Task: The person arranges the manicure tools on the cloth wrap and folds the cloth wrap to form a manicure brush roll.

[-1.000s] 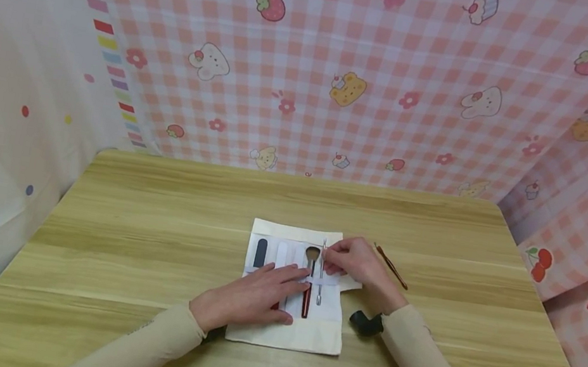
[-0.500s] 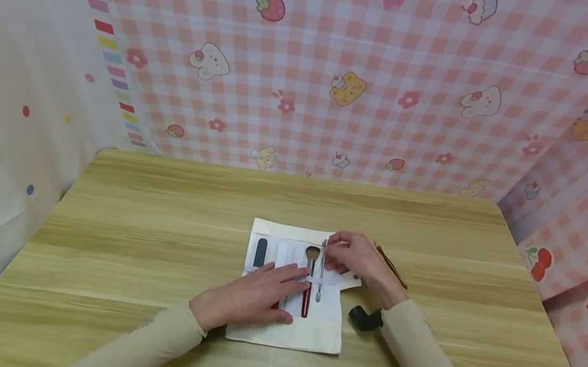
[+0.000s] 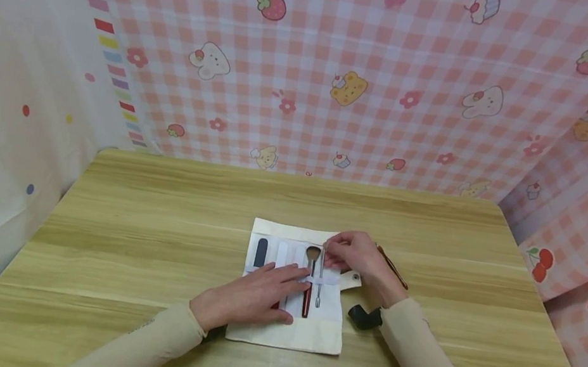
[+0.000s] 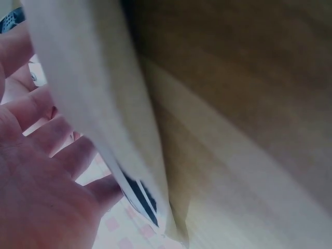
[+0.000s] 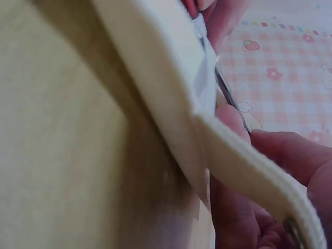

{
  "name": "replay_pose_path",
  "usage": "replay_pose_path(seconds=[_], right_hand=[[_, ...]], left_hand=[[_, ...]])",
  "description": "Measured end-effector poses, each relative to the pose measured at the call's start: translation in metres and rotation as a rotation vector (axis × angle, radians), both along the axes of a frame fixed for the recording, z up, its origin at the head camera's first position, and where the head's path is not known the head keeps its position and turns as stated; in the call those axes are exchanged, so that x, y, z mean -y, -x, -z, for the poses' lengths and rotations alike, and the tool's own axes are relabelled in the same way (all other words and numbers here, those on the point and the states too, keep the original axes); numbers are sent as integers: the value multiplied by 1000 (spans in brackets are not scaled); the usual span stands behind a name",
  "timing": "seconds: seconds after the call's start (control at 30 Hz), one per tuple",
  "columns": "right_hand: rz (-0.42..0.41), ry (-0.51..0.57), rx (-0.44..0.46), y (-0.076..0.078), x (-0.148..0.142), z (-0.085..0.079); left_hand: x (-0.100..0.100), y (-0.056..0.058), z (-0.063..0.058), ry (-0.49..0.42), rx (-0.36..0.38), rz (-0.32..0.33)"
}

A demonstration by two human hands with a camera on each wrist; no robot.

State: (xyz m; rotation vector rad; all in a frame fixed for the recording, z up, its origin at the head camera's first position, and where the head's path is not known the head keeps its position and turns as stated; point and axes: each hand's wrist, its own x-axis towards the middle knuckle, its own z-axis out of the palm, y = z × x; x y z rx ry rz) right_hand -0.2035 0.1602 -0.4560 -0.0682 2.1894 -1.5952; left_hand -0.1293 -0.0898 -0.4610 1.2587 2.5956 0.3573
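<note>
An unfolded cream cloth tool roll (image 3: 284,335) lies on the table. My left hand (image 3: 247,295) rests over its middle with fingers outstretched, covering part of the tools. A slim metal cuticle pusher (image 3: 319,296) stands lengthwise at the roll's right side, passing under the elastic band (image 3: 330,281). My right hand (image 3: 354,258) pinches its upper end between thumb and finger, and the right wrist view shows its knurled shaft (image 5: 233,98) at the fingertips. Beside it sits a makeup brush (image 3: 313,254) with a dark red handle. A black file (image 3: 260,253) and a white strip (image 3: 282,252) stand further left.
A closing tab (image 3: 352,280) with a metal snap sticks out at the roll's right edge, under my right hand. Right of that hand lies a thin brown tool (image 3: 393,268). The wooden table (image 3: 150,218) is backed by a pink checked curtain (image 3: 305,114).
The cuticle pusher rises slightly, then slides back down under the band. My right hand shifts slightly toward the far edge, baring the tab's snap. My left hand stays in place.
</note>
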Motion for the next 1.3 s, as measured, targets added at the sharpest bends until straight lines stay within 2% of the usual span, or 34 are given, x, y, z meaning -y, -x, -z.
replay_pose_path(seconds=[0.13,0.33,0.6,0.87,1.1,1.3], right_hand=[[-20,-40,7,-1,-1,2],[-53,-62,-29,-3,-4,4],[-79,-156,-58,-3,-5,7],[-106,-180,-61,-4,-7,6],[-73,-187,-87,-4,-8,6],[-30,-136,-127,-7,-16,-1]], left_hand=[[0,0,0,2,-2,5],[0,0,-1,3,-3,9],[0,0,-1,1,-6,8],[0,0,-2,-1,-5,8],[-1,0,-3,-1,0,8],[0,0,-2,-5,-16,16]])
